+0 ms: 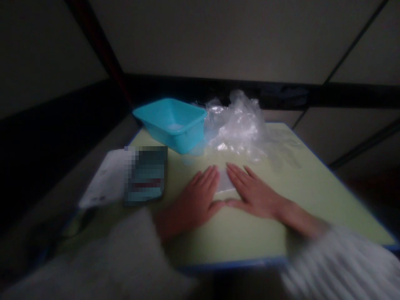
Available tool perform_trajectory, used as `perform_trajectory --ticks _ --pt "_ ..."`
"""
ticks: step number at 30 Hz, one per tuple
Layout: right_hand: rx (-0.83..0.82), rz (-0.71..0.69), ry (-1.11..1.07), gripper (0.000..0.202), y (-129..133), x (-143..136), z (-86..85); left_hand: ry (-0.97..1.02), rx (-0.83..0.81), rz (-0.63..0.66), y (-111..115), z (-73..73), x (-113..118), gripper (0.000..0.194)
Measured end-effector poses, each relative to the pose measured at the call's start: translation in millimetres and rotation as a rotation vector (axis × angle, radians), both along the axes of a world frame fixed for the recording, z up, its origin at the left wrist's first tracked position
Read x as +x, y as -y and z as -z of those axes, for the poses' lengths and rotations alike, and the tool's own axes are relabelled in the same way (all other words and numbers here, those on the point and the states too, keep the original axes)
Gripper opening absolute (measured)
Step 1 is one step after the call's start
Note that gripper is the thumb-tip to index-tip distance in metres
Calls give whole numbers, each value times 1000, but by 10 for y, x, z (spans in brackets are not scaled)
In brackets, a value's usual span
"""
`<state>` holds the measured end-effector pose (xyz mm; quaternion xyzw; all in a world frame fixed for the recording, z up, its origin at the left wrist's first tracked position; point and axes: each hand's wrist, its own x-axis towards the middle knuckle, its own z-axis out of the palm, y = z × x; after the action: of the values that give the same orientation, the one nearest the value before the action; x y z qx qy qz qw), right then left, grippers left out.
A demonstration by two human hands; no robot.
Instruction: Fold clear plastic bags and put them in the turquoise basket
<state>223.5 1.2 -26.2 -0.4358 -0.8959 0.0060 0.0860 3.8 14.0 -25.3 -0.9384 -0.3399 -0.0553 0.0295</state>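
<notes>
A small, pale, flat piece (226, 182), perhaps clear plastic, lies on the yellow-green tabletop (231, 237). My left hand (201, 196) rests flat at its left side, fingers stretched forward. On its right side my right hand (254, 192) lies flat too, the fingertips over its edge. The two thumbs point inward and nearly meet just in front of the piece. Part of the piece is hidden under the fingers.
A turquoise basket (187, 139) stands at the back left, with something pale inside. Crumpled clear plastic (242, 125) is heaped beside it at the back. At the left lie a white sheet (108, 177) and a dark, pixelated rectangular object (146, 175). The table has a blue edge.
</notes>
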Motion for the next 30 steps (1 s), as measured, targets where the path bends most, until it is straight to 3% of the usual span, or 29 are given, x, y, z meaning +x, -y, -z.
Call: perform_trajectory --ticks 7,9,12,14,22,26,30 --pt "21 -43 -36 84 -22 120 -97 204 -32 -56 -45 43 -41 76" --pt "79 -74 -70 71 -43 170 -178 254 -54 -78 -53 5 -35 71" --pt "207 -178 -116 36 -81 229 -267 321 -78 -102 -59 -46 -21 58" --pt "280 -259 -117 26 -101 239 -286 352 -83 -109 -63 -56 -17 51" --pt "349 -330 -31 29 -129 175 -215 335 -73 -96 -68 -25 -19 32" --pt "345 -314 -9 27 -153 188 -163 334 -67 -99 -72 -45 -6 36" --pt "256 -292 -137 23 -143 168 -165 364 -77 -95 -68 -66 2 42"
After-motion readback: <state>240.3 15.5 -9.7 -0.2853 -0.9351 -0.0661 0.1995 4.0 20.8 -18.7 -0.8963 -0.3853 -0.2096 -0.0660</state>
